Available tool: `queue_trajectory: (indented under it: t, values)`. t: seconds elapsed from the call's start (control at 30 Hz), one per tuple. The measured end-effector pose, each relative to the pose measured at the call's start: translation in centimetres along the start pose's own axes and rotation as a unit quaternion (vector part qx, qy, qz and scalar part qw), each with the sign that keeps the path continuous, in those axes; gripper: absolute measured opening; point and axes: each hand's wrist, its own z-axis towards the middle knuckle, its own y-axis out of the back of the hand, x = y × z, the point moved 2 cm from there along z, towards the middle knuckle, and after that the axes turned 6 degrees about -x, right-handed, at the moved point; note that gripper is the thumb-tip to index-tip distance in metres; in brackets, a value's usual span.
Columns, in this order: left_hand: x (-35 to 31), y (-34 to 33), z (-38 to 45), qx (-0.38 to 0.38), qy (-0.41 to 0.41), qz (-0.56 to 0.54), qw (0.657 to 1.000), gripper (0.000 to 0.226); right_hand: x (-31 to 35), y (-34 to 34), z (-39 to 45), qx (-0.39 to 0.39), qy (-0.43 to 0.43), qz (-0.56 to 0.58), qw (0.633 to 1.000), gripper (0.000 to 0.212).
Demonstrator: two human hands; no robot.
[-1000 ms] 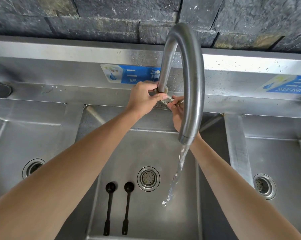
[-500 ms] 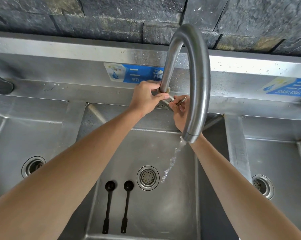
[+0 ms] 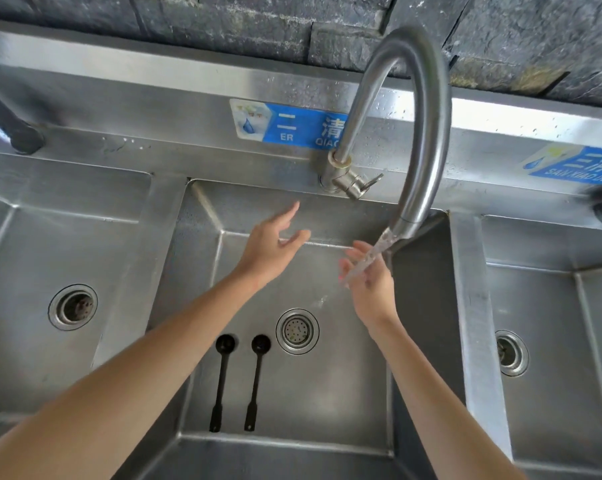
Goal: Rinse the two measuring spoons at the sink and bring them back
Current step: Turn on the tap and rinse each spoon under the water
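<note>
Dark grey rough stone wall [image 3: 258,26] along top. Brushed steel backsplash ledge [image 3: 154,109] beneath it. Blue-and-white rectangular label sticker [image 3: 289,124] on ledge, second blue sticker [image 3: 576,166] at far right. Left steel side basin with round drain [image 3: 73,307]; right steel side basin with round drain [image 3: 511,353]. Dark tap stub [image 3: 12,128] upper left.

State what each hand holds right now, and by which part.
Nothing is held. The left hand is open over the basin; the right hand is open under the water. Both measuring spoons lie untouched on the sink floor.
</note>
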Motion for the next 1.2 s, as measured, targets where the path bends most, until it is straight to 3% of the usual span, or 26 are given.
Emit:
queue_trajectory:
  t: [0.23, 0.4, 0.63, 0.77, 0.93, 1.17, 1.2]
  values:
    - [12.2, -0.1, -10.1, 0.097, 0.176, 0.049, 0.978, 0.052, -7.8, -5.8, -7.3, 0.058, -0.088, -0.087, 0.991, 0.029]
    - [19.5, -1.7, -14.8, 0.115, 0.276, 0.099, 0.949, 0.038, -13.2, -11.3, -11.4, 0.118, -0.158, -0.147, 0.969, 0.028]
    - [25.5, -4.5, -17.3, 0.109, 0.308, 0.161, 0.931, 0.003, -19.4, -16.6, -13.4, 0.113, -0.232, -0.175, 0.95, 0.033]
    - [27.5, -5.6, -17.5, 0.12, 0.311, 0.18, 0.925, 0.017, -21.4, -17.8, -13.6, 0.082, -0.247, -0.184, 0.948, 0.034]
    - [28.5, -5.7, -17.5, 0.086, 0.329, 0.149, 0.929, 0.013, -22.7, -18.3, -13.3, 0.063, -0.231, -0.199, 0.95, 0.023]
    - [27.4, -4.9, -18.0, 0.077, 0.336, 0.046, 0.937, 0.018, -21.7, -16.6, -12.9, 0.077, -0.249, -0.078, 0.962, 0.005]
    - [26.8, -4.7, -18.2, 0.082, 0.337, 0.022, 0.938, 0.02, -21.1, -16.0, -12.8, 0.073, -0.249, -0.066, 0.963, 0.014]
